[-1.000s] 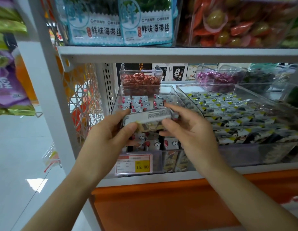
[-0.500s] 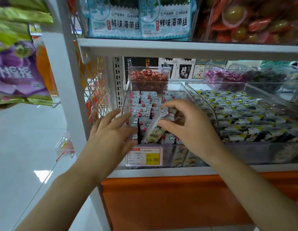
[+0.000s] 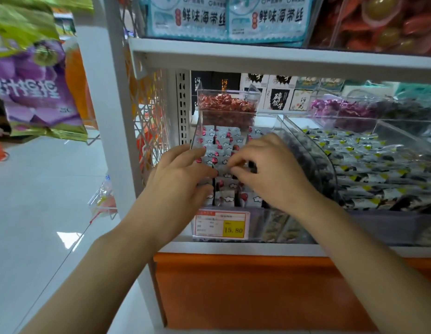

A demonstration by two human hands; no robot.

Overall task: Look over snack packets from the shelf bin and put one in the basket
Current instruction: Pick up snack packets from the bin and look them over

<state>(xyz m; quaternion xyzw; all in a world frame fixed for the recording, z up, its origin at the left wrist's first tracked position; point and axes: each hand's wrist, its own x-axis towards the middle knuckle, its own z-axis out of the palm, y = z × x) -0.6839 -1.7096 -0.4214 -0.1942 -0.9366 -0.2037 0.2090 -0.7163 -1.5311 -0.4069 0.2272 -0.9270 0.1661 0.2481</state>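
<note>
Sorting stage | left hand point(image 3: 183, 179) flat on snack packets point(image 3: 224, 141) in clear shelf bin point(image 3: 315, 155), grip apart | right hand point(image 3: 269, 174) grip pinched on one packet point(image 3: 225, 168) | basket unseen; choosing and drop-off both left

Price tag point(image 3: 221, 224): 15.80; blue packets point(image 3: 265, 19): 鲜味海带丝

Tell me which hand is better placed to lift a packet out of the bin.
Right: the right hand appears to pinch a packet in the bin; the left hand only rests open on the packets.
</note>
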